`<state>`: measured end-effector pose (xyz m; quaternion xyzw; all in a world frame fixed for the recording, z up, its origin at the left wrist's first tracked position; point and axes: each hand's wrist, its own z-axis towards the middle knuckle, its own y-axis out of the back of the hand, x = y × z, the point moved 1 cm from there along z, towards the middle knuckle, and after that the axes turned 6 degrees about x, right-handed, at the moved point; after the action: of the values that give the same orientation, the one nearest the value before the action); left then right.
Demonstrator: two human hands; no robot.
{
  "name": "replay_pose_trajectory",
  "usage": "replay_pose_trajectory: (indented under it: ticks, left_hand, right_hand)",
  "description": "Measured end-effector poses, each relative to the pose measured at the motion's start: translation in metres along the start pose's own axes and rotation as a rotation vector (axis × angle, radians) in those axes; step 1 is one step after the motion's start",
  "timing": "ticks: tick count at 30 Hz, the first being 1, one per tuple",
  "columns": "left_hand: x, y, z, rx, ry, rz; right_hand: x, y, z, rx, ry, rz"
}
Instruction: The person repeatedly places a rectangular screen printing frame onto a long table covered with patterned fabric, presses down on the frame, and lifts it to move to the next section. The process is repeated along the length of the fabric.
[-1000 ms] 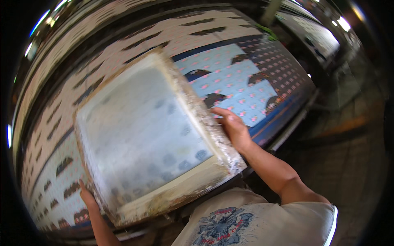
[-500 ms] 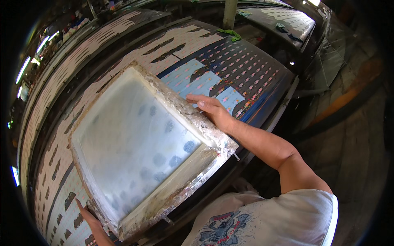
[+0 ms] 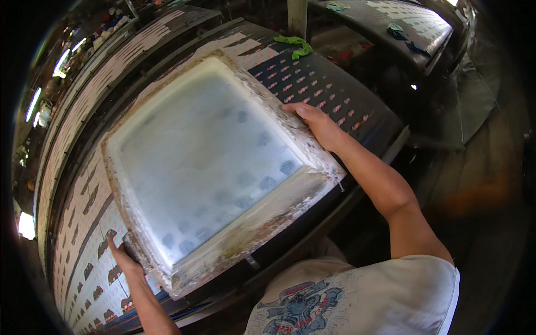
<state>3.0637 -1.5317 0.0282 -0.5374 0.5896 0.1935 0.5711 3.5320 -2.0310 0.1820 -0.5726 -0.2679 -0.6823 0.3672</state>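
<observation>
"Why two hands on that frame (image 3: 206, 162)?"

"It's broad. My left hand (image 3: 125, 259) takes the left side, my right hand (image 3: 318, 125) the right; probably shares the weight and stops it tipping."

"Grip state?"

"Both grasping the frame. Right fingers reach onto the crusty rim; left fingers are partly hidden, so I can't tell how tight."

"Where's the frame against your grip?"

"Between my hands, centre of the picture, turned askew. Left hold is lower left, right hold right of centre and higher. Near edge faces my shirt (image 3: 368, 296). It's over the patterned table (image 3: 379, 111); can't tell if they touch."
</observation>
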Motion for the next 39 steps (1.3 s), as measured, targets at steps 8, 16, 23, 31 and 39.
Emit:
replay_pose_trajectory:
  ticks: [8, 16, 23, 31, 39]
  left_hand:
    - [0.036, 0.001, 0.013, 0.024, 0.032, -0.091]
    - [0.053, -0.014, 0.002, 0.048, -0.078, -0.155]
    - [0.079, 0.008, 0.02, 0.012, -0.036, -0.221]
    - [0.061, -0.009, -0.008, -0.046, -0.112, -0.15]
    - [0.052, -0.009, -0.011, -0.07, -0.096, -0.111]
  right_hand:
    - [-0.018, -0.025, -0.014, -0.19, 0.039, 0.01]
    - [-0.044, -0.007, -0.014, -0.201, 0.138, -0.096]
    - [-0.058, 0.011, -0.012, -0.181, 0.154, -0.156]
    - [-0.058, 0.021, -0.007, -0.193, 0.124, -0.202]
    - [-0.041, 0.024, -0.007, -0.052, 0.109, -0.165]
